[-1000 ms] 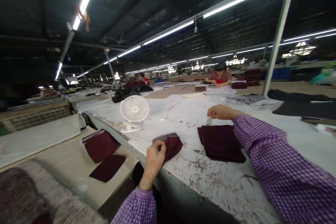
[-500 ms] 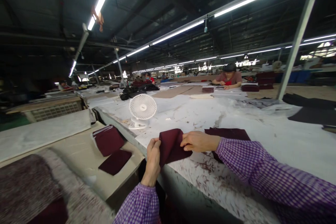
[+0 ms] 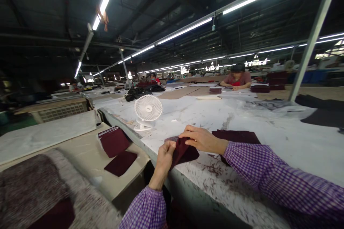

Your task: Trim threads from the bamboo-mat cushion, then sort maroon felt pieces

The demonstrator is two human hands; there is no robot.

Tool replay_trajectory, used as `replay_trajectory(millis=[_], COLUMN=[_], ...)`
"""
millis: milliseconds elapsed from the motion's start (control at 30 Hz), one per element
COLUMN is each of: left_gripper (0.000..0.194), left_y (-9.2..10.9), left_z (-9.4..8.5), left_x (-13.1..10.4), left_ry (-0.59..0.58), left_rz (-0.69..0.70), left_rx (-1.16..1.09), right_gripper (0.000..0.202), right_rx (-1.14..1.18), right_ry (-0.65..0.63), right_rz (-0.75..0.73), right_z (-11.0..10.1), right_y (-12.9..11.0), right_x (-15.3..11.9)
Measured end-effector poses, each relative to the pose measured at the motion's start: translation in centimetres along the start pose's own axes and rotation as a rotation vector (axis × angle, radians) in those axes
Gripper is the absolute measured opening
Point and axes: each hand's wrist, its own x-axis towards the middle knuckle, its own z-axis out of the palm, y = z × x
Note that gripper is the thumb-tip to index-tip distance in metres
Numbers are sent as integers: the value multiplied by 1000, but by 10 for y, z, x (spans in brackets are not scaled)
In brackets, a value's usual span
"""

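Observation:
A maroon cloth piece (image 3: pixel 181 153) is held up at the near edge of the white table, partly lifted and folded. My left hand (image 3: pixel 164 155) pinches its left edge between thumb and fingers. Gripping the top of the same cloth is my right hand (image 3: pixel 200 139), thumb and fingertips closed on it. Behind my right wrist, more maroon cloth (image 3: pixel 236 136) lies on the table. To the left, on a lower beige surface, are a stack of maroon pieces (image 3: pixel 114 142) and a single maroon piece (image 3: pixel 120 163).
A small white fan (image 3: pixel 148 108) stands on the white table (image 3: pixel 193 111) beyond my hands. A person (image 3: pixel 238 78) works across the table. Dark cloth (image 3: pixel 324 116) lies at the right, near a metal post (image 3: pixel 314 35). Speckled grey fabric (image 3: pixel 88 196) is at the lower left.
My left hand has moved right and slightly up, my right hand up and left, so they are closer together. The cloth's upper part has been folded or bunched between them.

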Motion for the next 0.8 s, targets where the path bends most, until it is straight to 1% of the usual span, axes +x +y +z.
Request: replay_trajectory(millis=[100, 167, 200, 267, 300, 333, 367, 400, 433, 500, 567, 600, 633, 700, 733, 800], left_gripper=[37, 35, 33, 31, 30, 29, 29, 30, 30, 31, 37, 38, 35, 21, 14, 9], left_y=[-1, -2, -2, -2, -2, -2, -1, 0, 2, 5, 9, 11, 12, 13, 13, 13], left_z=[-1, -1, -1, -1, -1, -1, 0, 0, 0, 2, 4, 6, 8, 12, 13, 10], left_x=[1, 1, 1, 1, 0, 0, -1, -1, -1, -2, -1, -1, 0, 1, 2, 6], left_ry=[34, 47, 53, 77, 92, 104, 108, 99, 80, 36, 7, 6, 24, 93, 135, 214], left_rz=[35, 50, 55, 66, 72, 78, 82, 84, 87, 97, 102, 97, 87, 72, 69, 68], left_rx=[24, 48, 61, 86, 98, 109, 119, 132, 147, 192, 279, 330, 357, 329, 273, 145], right_gripper=[25, 30, 33, 33, 29, 25, 20, 22, 28, 39, 42, 40, 36, 24, 22, 27], right_rx=[41, 64, 69, 62, 47, 22, -6, -33, -56, -69, -23, 5, 17, -40, -101, -221], right_ry=[88, 110, 75, -83, -164, -218, -240, -232, -208, -180, -178, -166, -141, -96, -91, -116], right_rz=[-42, -77, -73, -1, 55, 103, 131, 136, 124, 73, 26, 25, 48, 117, 138, 123], right_z=[-2, -6, -7, -9, -9, -8, -6, -3, 0, 6, 10, 11, 12, 14, 16, 22], right_y=[-2, -4, -5, -7, -7, -7, -6, -5, -4, -1, 2, 3, 4, 4, 5, 6], right_x=[3, 4, 4, 4, 3, 2, 0, -1, -2, -3, -3, -3, -2, -2, -3, -6])
